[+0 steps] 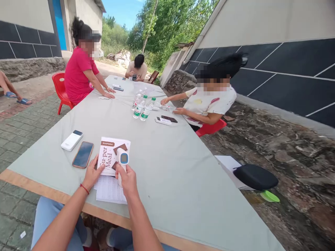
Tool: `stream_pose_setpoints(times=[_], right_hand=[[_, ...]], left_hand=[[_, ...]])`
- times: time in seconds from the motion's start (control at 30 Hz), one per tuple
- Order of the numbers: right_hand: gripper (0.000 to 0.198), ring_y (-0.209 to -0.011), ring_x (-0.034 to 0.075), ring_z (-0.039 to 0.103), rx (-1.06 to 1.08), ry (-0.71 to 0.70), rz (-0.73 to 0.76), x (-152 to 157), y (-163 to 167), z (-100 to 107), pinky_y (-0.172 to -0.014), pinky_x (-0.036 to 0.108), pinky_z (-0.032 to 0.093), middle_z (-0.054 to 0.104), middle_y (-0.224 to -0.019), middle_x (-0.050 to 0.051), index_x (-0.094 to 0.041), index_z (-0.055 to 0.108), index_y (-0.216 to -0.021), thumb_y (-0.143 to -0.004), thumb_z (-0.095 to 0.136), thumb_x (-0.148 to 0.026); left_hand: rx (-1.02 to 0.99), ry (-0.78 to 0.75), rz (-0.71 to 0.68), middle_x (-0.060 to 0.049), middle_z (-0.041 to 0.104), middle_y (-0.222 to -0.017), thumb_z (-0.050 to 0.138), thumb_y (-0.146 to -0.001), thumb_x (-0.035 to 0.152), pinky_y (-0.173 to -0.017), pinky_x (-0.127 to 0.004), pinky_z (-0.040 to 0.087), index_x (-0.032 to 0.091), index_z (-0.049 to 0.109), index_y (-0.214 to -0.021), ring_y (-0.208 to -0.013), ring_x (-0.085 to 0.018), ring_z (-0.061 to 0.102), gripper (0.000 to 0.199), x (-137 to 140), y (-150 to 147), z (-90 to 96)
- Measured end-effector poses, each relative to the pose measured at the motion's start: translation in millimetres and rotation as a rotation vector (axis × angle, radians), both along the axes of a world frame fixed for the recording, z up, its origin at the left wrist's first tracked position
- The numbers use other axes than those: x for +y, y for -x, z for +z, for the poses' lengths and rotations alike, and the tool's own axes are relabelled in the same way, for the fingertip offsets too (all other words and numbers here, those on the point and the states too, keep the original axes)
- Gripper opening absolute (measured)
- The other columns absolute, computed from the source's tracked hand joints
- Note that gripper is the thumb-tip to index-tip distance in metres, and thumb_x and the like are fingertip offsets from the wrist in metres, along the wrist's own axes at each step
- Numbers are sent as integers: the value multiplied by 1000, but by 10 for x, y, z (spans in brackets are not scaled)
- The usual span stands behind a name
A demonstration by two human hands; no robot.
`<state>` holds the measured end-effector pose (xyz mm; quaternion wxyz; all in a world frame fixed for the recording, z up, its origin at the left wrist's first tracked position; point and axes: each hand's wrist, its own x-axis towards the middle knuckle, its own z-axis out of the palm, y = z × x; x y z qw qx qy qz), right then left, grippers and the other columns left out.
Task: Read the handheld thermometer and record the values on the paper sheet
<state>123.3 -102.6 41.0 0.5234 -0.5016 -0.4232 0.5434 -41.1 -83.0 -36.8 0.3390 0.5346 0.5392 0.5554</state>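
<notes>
My right hand [127, 179] is wrapped around the handle of a white infrared thermometer [121, 153], its small screen facing me. The thermometer is over the right side of a white and brown box [108, 165] printed "NutriMotion" and "Meal". At the box's lower left edge, my left hand [92, 171] grips it with the thumb on the front; the other fingers are partly hidden. Printed sheets of paper [110, 193] lie on the table just below the box. To the left of my left hand are a smartphone [83, 155] and a white power bank [71, 141].
Several water bottles [143, 108] stand mid-table [180, 167]. A white power bank [162, 121] and dark phone [170, 119] lie right of them. One person sits at the right, one at the left, another at the far end. A black case [255, 176] is beyond the right edge.
</notes>
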Motion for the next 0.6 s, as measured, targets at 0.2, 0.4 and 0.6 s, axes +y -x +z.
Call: stream_pose_setpoints(times=[0.2, 0.4, 0.6], right_hand=[[38, -48, 11, 37, 12, 5, 13, -23, -31, -43, -49, 25, 31, 47, -48, -5, -19, 55, -66, -73, 66, -55], [41, -50, 12, 39, 2, 42, -1, -25, -66, -106, -48, 25, 32, 50, -50, -5, -17, 61, -78, -72, 67, -57], [44, -50, 12, 41, -8, 35, 1, -20, -76, -133, -49, 25, 33, 52, -51, -4, -16, 62, -83, -72, 67, -58]], left_hand=[[18, 8, 4, -13, 56, -135, 65, -80, 49, -110, -44, 36, 18, 47, -140, -125, -28, 52, 70, -43, -34, -22], [7, 1, 20, -13, 55, -136, 67, -78, 49, -110, -44, 35, 19, 49, -139, -126, -28, 51, 70, -62, -56, -55], [-2, 10, 12, -13, 57, -133, 67, -78, 48, -109, -44, 37, 20, 48, -139, -124, -28, 52, 70, -72, -60, -53]])
